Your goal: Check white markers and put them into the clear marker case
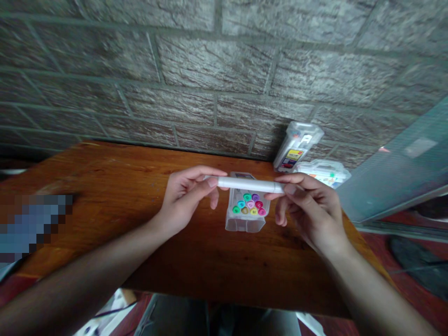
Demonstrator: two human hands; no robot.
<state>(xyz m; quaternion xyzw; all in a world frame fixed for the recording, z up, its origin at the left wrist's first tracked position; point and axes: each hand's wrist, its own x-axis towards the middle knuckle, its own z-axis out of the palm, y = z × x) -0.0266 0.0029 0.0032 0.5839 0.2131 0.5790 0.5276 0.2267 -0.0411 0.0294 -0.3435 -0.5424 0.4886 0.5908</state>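
Both my hands hold a white marker level above the wooden table. My left hand pinches its left end between thumb and fingers. My right hand pinches its right end. Just under the marker stands an open clear plastic box filled with several markers whose coloured caps point up.
A clear marker case leans against the stone-brick wall at the back right, and a second closed case lies beside it. A glass panel slopes off at the right. A blurred patch covers the table's left edge.
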